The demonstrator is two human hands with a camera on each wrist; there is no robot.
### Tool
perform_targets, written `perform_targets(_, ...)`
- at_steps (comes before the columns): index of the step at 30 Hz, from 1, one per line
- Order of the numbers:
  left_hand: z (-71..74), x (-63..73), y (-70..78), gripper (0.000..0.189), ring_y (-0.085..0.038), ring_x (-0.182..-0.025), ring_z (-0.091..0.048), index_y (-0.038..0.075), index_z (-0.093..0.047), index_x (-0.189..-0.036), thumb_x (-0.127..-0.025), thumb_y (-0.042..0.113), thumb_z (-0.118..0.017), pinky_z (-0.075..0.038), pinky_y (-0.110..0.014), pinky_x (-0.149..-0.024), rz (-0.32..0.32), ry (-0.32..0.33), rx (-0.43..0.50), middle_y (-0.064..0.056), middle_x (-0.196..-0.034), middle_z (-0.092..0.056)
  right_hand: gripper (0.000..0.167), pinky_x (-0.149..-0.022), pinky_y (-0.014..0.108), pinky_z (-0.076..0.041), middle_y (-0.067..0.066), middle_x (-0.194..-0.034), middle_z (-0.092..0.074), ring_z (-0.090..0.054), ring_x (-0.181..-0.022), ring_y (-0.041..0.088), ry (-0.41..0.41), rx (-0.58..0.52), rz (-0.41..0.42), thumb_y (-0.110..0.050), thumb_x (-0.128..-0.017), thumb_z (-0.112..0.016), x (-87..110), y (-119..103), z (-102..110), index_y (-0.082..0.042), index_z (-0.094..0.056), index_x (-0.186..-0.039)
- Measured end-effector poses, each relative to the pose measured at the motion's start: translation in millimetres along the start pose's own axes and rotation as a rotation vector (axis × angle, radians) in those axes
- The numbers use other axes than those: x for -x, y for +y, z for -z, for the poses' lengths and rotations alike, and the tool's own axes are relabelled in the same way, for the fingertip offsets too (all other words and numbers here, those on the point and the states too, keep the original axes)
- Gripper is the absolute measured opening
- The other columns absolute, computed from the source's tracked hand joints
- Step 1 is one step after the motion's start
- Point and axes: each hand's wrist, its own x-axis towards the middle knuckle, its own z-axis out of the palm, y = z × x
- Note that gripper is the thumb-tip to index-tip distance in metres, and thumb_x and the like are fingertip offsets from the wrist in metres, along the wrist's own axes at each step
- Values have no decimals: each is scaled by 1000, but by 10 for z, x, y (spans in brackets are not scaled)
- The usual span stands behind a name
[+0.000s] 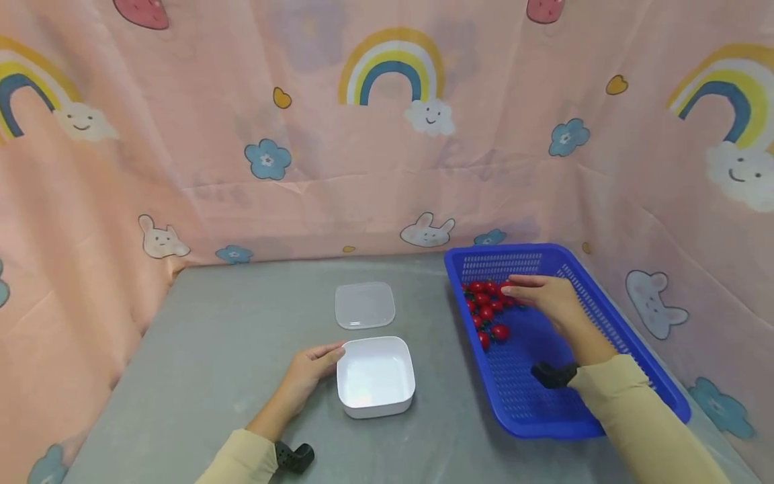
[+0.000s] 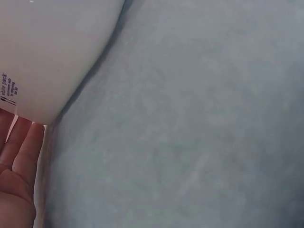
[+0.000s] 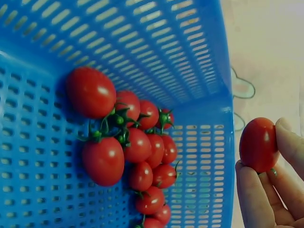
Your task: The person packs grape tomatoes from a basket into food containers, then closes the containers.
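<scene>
Between thumb and fingers of my right hand (image 1: 550,299) is a red cherry tomato (image 3: 259,144), raised over the far part of a blue plastic basket (image 1: 525,403). Several more cherry tomatoes (image 3: 140,146), some with green stems, lie along the basket's left side. At the left rim of a square white container (image 1: 376,380), my left hand (image 1: 305,373) grips the wall near its far corner. In the left wrist view, its fingers (image 2: 29,149) reach under the container's printed side. The container stands upright with nothing inside.
A translucent flat lid (image 1: 365,306) lies on the grey table (image 1: 211,349) behind the container. The basket's raised slotted walls stand to the right. A pink patterned curtain (image 1: 338,202) encloses the table at the back and sides.
</scene>
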Motion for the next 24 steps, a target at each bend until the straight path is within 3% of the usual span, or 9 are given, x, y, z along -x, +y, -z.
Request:
perform_targets(3,21,8,6,42,-6,-103,-69,-3,-66,-125,-94,25,-68,-55,-23,-90,6,3,1,-17,-128,-67,68,-100,30,-51,-13,-107,-72,-62,-82,-15,5,4,15,-37,-89,-75,17,-8,-33,4,-54,-138)
perform_targets(6,28,9,20,43,-5,-101,-69,-2,-66,-125,-93,26,-69,-55,-23,-90,10,-6,-9,-17,-127,-68,66,-88,18,-54,-17,-102,-71,-62,-81,-15,26,6,15,-37,-89,-75,31,-6,-52,4,-56,-137)
perform_targets(11,21,-5,36,41,-4,-99,-69,-1,-68,-124,-92,26,-71,-55,-22,-88,15,-9,-1,-15,-125,-69,68,-82,11,-54,-28,-91,-67,-62,-83,-15,27,-37,8,-38,-87,-76,67,-68,-85,1,-56,-138)
perform_targets(14,31,-20,31,42,-6,-99,-69,-1,-67,-124,-92,26,-71,-55,-23,-89,13,-16,2,-16,-125,-69,68,-91,19,-54,-25,-97,-69,-61,-85,-16,22,-28,13,-40,-86,-77,83,-145,-138,-1,-57,-138)
perform_targets(19,66,-27,23,41,-9,-99,-70,-1,-68,-124,-93,25,-70,-56,-24,-89,8,-6,-21,-16,-123,-70,67,-107,35,-45,-4,-129,-67,-60,-98,-10,-1,4,7,-45,-87,-74,124,-257,-254,-5,-57,-139)
perform_targets(24,73,-42,10,42,-10,-102,-70,1,-68,-125,-92,29,-70,-55,-28,-93,10,-29,-28,-14,-123,-70,68,-109,36,-45,-9,-129,-67,-60,-114,4,-19,-3,-9,-47,-87,-73,167,-322,-326,-8,-57,-140)
